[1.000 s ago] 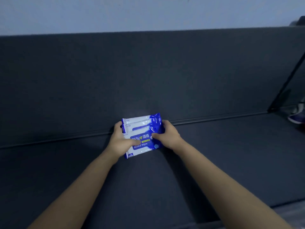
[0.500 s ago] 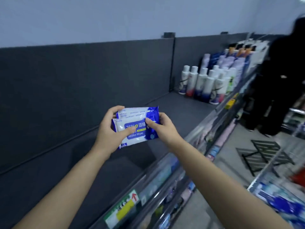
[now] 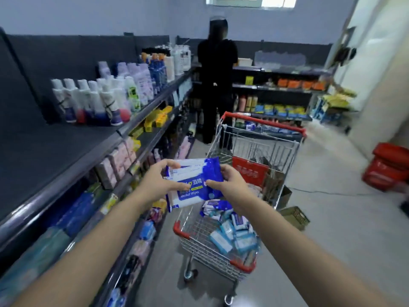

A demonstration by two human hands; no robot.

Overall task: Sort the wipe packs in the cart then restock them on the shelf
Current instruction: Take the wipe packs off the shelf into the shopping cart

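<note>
I hold a small stack of blue-and-white alcohol wipe packs (image 3: 194,181) in the air above the near end of the cart (image 3: 223,260). My left hand (image 3: 158,181) grips the stack's left side, thumb across the front. My right hand (image 3: 230,181) pinches its right edge. The wire cart with red corners holds several more blue and white wipe packs (image 3: 232,231) in its basket. The dark top shelf (image 3: 51,149) lies to my left, its near stretch bare.
White and purple bottles (image 3: 97,100) stand further along the top shelf. Lower shelves on the left hold boxed and packed goods. A person in black (image 3: 218,85) stands beyond the cart. Red baskets (image 3: 389,169) are stacked at the right, and a small crate (image 3: 294,217) sits beside the cart.
The packs were held against the shelf's back panel a second ago. My view and both hands have swung right, carrying the stack off the shelf to above the cart.
</note>
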